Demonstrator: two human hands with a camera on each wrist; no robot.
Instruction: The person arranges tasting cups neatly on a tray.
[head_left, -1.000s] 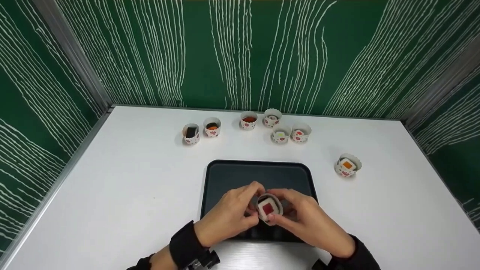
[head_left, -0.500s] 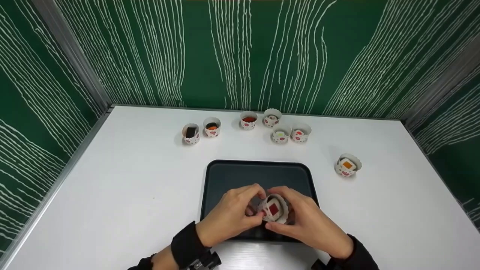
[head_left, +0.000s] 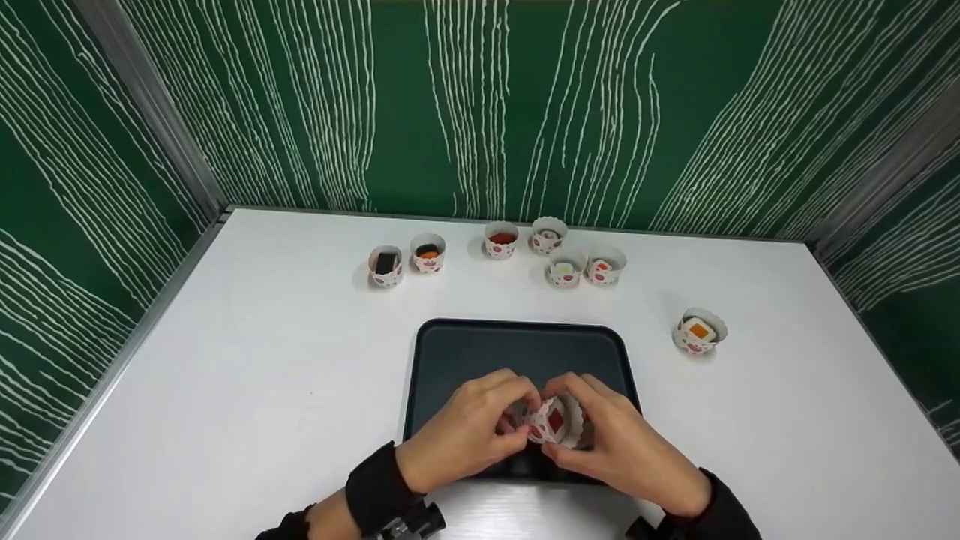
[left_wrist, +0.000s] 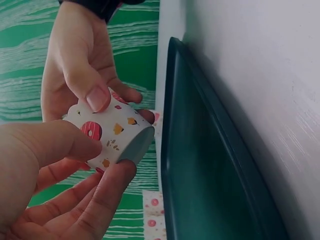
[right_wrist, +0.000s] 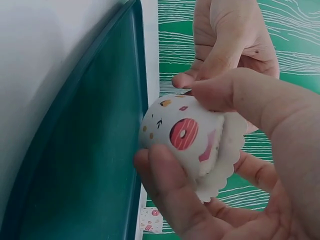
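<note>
Over the dark tray [head_left: 495,352], both hands hold one small paper baking cup [left_wrist: 122,122] with a scalloped rim and red donut print. A white piece with a red square centre, like a toy sushi roll [head_left: 555,420], sits inside. My left hand [head_left: 476,424] pinches the cup near its base between thumb and fingers. Around the rim side, my right hand [head_left: 619,431] has its thumb and fingers curled. In the right wrist view the cup [right_wrist: 182,132] lies tilted on its side, its piece partly hidden by the wall.
Several similar filled cups stand along the table's far side, among them one with a black piece [head_left: 386,267] and one with a red piece [head_left: 501,240]. At the right stands a cup with an orange-centred piece [head_left: 700,331]. Green, white-lined panels [head_left: 405,112] enclose the white table [head_left: 285,360].
The cup has shifted slightly right and tipped further, its mouth now turned toward my right hand. My right thumb has moved from its front to the rim side.
</note>
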